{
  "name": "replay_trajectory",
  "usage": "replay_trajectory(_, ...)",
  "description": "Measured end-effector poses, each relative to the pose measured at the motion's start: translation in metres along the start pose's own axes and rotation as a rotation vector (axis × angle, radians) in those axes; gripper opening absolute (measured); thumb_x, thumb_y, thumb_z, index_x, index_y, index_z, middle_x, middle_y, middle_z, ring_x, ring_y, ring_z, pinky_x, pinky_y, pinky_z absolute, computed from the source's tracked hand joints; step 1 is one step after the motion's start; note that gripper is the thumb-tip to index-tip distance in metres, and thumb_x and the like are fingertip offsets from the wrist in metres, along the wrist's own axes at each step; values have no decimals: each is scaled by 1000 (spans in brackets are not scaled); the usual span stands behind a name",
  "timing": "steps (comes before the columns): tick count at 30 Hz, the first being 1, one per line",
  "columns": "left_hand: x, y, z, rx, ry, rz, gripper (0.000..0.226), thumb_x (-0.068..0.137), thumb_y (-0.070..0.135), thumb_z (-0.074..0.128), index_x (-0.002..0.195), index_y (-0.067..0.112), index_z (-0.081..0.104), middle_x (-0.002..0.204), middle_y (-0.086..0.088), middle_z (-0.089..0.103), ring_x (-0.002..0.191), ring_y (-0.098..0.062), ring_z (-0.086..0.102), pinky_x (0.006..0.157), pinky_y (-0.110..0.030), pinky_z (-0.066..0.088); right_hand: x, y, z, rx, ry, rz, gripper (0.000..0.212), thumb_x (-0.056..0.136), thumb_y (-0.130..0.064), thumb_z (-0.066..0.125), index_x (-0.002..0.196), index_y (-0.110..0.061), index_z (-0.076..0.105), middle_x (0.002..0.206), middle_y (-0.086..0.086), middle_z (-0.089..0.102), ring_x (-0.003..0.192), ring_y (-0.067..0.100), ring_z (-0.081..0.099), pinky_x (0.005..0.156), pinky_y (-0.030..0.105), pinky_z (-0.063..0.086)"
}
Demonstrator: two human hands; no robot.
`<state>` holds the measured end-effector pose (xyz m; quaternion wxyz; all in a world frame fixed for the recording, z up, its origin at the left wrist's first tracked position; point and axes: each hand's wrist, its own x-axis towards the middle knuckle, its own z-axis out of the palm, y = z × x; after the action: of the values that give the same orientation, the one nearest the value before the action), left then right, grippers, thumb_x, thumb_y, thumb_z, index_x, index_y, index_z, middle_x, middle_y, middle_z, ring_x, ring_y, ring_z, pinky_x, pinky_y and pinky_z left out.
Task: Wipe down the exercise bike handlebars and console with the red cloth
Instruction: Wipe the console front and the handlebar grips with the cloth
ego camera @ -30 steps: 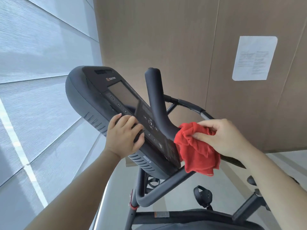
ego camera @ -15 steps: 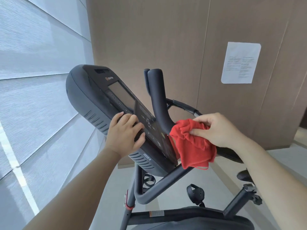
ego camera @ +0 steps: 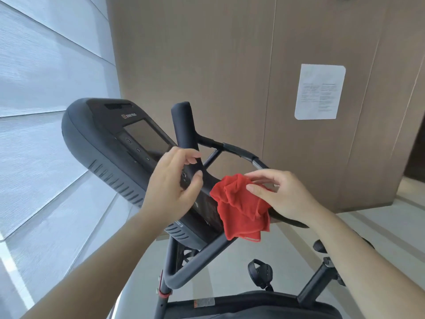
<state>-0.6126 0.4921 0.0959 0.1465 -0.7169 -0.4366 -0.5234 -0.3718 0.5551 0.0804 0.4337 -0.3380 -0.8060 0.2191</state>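
Observation:
The dark exercise bike console tilts up at centre left, its screen facing me. A black upright handlebar rises just right of it, and a curved side bar runs behind. My left hand hovers in front of the console's lower buttons, fingers apart, with index finger and thumb tips at the upright bar. My right hand pinches the bunched red cloth and presses it on the handlebar at the console's lower right corner. The cloth hangs over that corner.
Window blinds fill the left side and a brown panelled wall with a paper notice stands behind the bike. Below are the bike frame, a pedal and the seat post over a pale floor.
My left hand has lifted off the console's edge and moved right to the upright handlebar, fingers spreading. My right hand keeps the cloth at the same spot. My head has shifted slightly.

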Motion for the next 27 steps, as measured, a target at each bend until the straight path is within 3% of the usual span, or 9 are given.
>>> replay_trajectory(2,5,16,12,19,-55,28,26,81,20,49,104,12,59,96,3,57,92,-11,52,83,-26,43,-3,9,-11,12,52,10,17,84,-31,65,101,-32,68,98,-20,70,94,-6,62,79,3,40)
replay_trajectory(5,10,36,35,80,-147,44,22,83,22,50,101,17,61,98,4,57,92,-12,54,81,-26,44,-8,27,-32,20,62,37,15,87,-32,62,101,-34,68,99,-19,70,97,-7,61,81,8,42)
replay_trajectory(8,13,50,62,213,-324,12,31,87,38,42,111,26,58,112,10,54,103,-11,51,87,-27,44,-15,49,-52,18,24,51,16,87,-33,61,101,-34,68,100,-23,69,99,-8,59,87,18,42)
replay_trajectory(12,9,60,88,498,-499,4,52,87,63,22,117,38,56,116,15,56,100,-14,54,84,-30,45,-22,76,-71,39,-44,38,17,87,-36,61,102,-38,67,99,-25,68,98,-9,58,80,9,42)
replay_trajectory(16,5,70,95,583,-504,-60,62,83,69,17,117,35,57,108,11,58,93,-16,52,83,-28,40,-25,96,-79,114,-61,1,17,87,-27,62,100,-35,68,96,-22,69,95,-8,60,77,2,41)
replay_trajectory(22,-10,93,111,581,-378,-155,54,90,55,26,112,23,63,104,3,59,96,-21,51,94,-31,37,-24,113,-71,75,-193,-103,20,88,-31,60,107,-37,63,104,-33,60,101,-16,52,80,-2,36)
replay_trajectory(27,-13,101,125,646,-343,-211,53,94,49,20,111,19,61,104,2,58,98,-21,50,97,-36,37,-15,117,-58,51,-233,-144,27,92,-37,50,116,-31,62,115,-22,61,107,-10,50,88,3,34)
